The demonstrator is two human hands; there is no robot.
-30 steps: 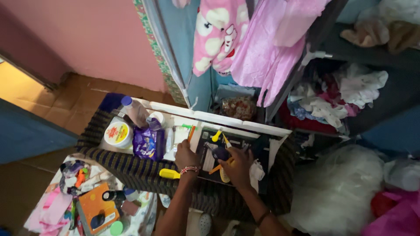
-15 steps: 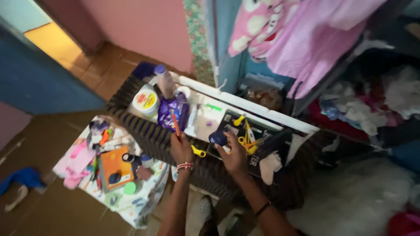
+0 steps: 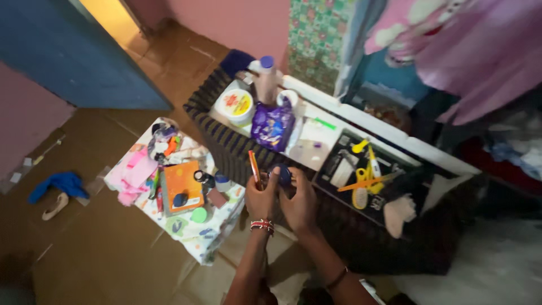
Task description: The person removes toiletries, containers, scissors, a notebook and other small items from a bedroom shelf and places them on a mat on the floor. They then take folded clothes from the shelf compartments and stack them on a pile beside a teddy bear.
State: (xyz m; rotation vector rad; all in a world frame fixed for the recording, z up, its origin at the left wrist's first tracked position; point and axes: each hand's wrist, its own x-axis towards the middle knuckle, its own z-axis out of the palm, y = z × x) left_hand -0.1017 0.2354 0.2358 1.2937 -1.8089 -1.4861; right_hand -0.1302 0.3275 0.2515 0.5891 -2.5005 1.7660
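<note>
My left hand (image 3: 261, 199), with a beaded band at the wrist, grips a thin orange stick-like item (image 3: 254, 166) that points up and away. My right hand (image 3: 299, 202) sits right beside it, and both hands close around a small dark blue round jar (image 3: 281, 174) held between them. They hover over the near edge of a dark striped basket (image 3: 226, 144) that holds a purple pouch (image 3: 272, 125), a white tub with a yellow lid (image 3: 237, 106) and a pale bottle with a blue cap (image 3: 265, 76).
A black tray (image 3: 347, 172) to the right carries yellow combs and scissors. A low table (image 3: 186, 226) at the left holds an orange book, small bottles and pink cloth. Blue cloth (image 3: 59, 183) lies on the brown floor. Pink clothes hang above.
The view has swung left and down. My hands have drawn back from the tray and come together around the blue jar. The orange stick stays in my left hand.
</note>
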